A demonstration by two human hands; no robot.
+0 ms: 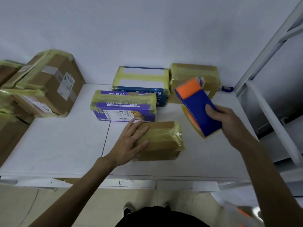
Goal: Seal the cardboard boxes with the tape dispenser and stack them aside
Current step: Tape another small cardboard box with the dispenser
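A small brown cardboard box [161, 141], already banded with yellowish tape, lies near the front middle of the white tabletop [62, 145]. It is pressed down by the left hand [129, 143], whose fingers [140, 130] are laid straight and spread over its left end, apparently to keep it from sliding. The tape dispenser [197, 105], blue with an orange top, is gripped by the right hand [229, 123] with the fingers curled round its body. It is held tilted in the air to the right of the box and does not touch it, so taping seems to be paused or finished.

Just behind the held box a purple printed box [124, 105] is set, with a blue box [141, 82] and a further taped brown box [193, 74] behind it against the wall. A stack of taped boxes [49, 84] occupies the left edge. Bare tabletop is left between that stack and the held box, giving room for a leftward slide or lift. To the right, movement is bounded by the tabletop's edge and a white shelf frame [270, 46].
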